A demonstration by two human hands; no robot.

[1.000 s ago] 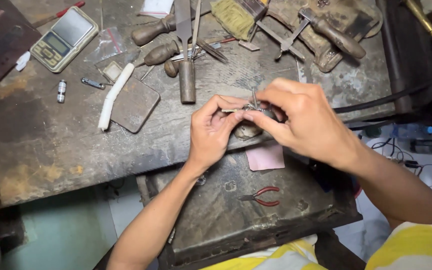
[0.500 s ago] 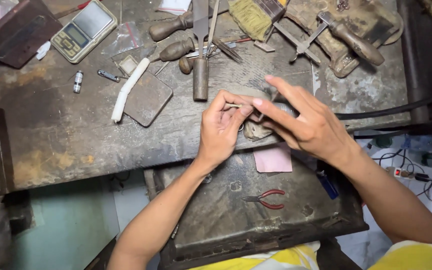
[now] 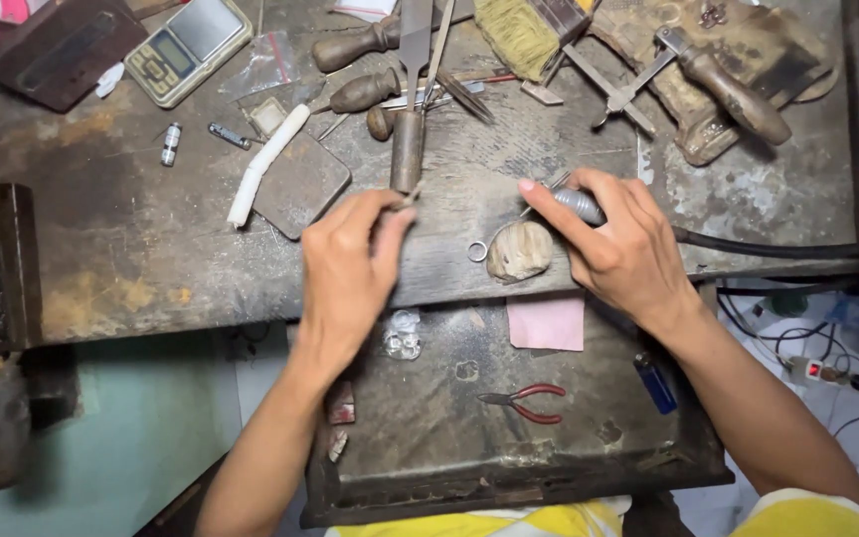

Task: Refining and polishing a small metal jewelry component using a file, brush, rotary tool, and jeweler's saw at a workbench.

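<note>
Between the hands, a small metal ring (image 3: 477,251) lies on the bench (image 3: 131,259) against a rounded wooden peg (image 3: 520,251). Right hand (image 3: 620,249) grips a grey flex-shaft handpiece (image 3: 579,205), tip aimed at the ring. Left hand (image 3: 347,270), knuckles up, pinches something tiny, can't tell what. Risk: the unheld ring could get flicked into the open drawer (image 3: 429,438) below.

r hand (image 3: 618,249) grips torch nozzle (image 3: 579,205); l hand (image 3: 350,268) pinches small bit by ring (image 3: 477,251).
</note>
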